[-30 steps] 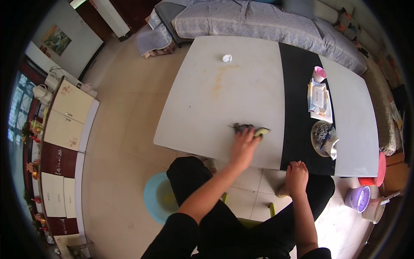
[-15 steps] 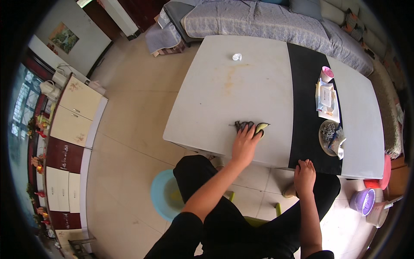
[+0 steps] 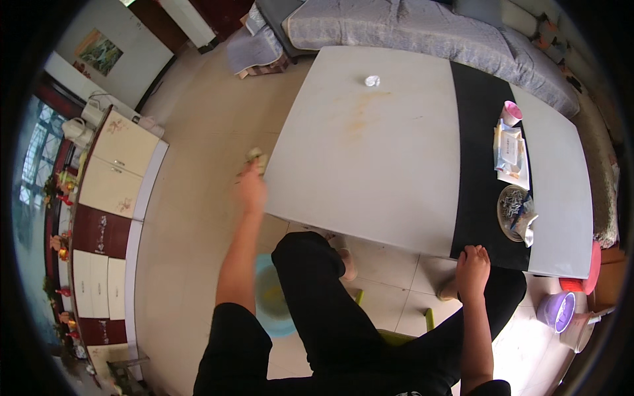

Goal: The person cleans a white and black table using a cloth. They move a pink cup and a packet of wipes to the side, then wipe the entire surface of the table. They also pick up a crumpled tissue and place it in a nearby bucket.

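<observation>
My left hand, smeared by motion, is out past the table's left edge, above the floor. Its fingers are closed on what looks like a dark and yellow-green banana peel, partly blurred. My right hand rests at the table's near edge on the black strip, fingers laid over the edge and holding nothing visible. On the grey-white tabletop is a yellow-brown stain, with a crumpled white tissue beyond it.
On the black strip stand a pink-and-white cup, a pack of wipes and a round dish of small items. A light-blue basin sits by my left knee. A purple bucket stands right; a couch lies behind.
My left hand has swung left off the tabletop, carrying the peel past the table's edge. My right hand stays at the near edge. The view has shifted slightly.
</observation>
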`<state>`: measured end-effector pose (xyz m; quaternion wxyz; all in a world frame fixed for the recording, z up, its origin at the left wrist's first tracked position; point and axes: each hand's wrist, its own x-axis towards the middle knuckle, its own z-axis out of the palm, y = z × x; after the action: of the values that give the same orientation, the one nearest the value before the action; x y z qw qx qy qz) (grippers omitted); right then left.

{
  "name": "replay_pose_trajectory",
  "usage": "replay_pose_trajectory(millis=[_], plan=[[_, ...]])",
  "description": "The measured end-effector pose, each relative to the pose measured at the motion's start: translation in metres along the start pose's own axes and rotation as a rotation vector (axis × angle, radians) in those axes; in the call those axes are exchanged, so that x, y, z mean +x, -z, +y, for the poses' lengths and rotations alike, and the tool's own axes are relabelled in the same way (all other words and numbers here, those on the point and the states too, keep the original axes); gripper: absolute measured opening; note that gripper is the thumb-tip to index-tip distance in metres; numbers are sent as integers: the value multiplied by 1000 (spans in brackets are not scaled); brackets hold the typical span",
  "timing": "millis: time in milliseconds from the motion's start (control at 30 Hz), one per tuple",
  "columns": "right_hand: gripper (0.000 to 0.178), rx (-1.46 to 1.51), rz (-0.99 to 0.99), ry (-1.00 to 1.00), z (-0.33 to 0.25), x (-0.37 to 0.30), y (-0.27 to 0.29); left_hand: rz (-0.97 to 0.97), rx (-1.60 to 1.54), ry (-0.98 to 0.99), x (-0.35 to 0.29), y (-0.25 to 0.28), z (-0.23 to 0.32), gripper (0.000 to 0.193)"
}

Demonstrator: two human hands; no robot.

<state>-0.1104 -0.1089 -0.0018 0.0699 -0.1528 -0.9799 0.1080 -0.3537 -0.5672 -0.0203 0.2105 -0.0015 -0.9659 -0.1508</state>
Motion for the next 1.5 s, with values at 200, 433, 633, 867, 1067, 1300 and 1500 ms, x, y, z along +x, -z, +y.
replay_pose_trajectory(millis=[200,433,633,867,1067,1300,1500], plan=[[12,13,88,59,8,-3,-10,-246,-57,-624,-123,-8,153,40],[15,43,102,75,10,-6,-14,66,-20,-8,-85,0,14,43],[15,64,104,59,6,-5,-9,-124,-64,-131,-150,-12,155,39],[17,90,57,56,16,-5,-6,-139,-237,-130,-151,21,104,28],[19,74,59,39,13,-7,-8,-11,-3,10,-140,20,107,10],[21,104,25,62,21,-6,-6,-160,-52,5,-145,28,106,29],[22,38,58,55,14,-9,-17,-196,42,219,-150,30,127,30]])
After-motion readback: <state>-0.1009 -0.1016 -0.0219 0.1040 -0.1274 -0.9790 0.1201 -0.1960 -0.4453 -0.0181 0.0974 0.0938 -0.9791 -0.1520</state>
